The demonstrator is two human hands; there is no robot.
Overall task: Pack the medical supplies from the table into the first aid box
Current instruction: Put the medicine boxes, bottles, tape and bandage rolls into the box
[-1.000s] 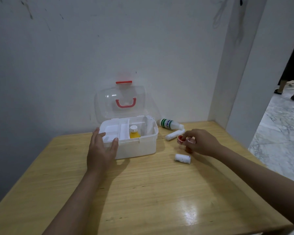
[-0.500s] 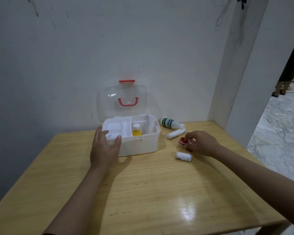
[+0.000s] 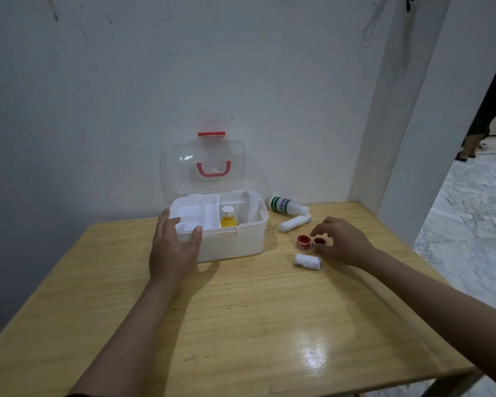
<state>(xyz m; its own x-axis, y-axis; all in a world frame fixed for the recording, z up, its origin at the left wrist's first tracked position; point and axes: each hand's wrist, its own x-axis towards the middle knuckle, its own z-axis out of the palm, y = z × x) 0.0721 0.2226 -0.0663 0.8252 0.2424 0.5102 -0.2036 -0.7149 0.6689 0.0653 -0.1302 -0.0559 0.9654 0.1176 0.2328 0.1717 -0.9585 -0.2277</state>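
Observation:
The white first aid box (image 3: 241,243) stands open at the table's back, its clear lid (image 3: 184,170) with a red handle upright. Inside it is a yellow bottle (image 3: 228,219) with a white cap. My left hand (image 3: 173,247) grips the box's front left corner, thumb over the rim. To the box's right lie a white bottle with a green label (image 3: 284,205), a long white roll (image 3: 294,223), a short white roll (image 3: 307,261) and a red tape roll (image 3: 303,241). My right hand (image 3: 344,242) pinches a second red tape roll (image 3: 319,241) on the table between thumb and fingers.
The wooden table (image 3: 241,325) stands against a white wall, with a white pillar (image 3: 398,124) at its back right corner. Its right edge borders a marble floor (image 3: 470,224). A person's legs (image 3: 474,136) show in the doorway far right.
My right hand has lowered the two red rolls to the table and spread its fingers; one roll now sits free on the left. My left hand stays on the box.

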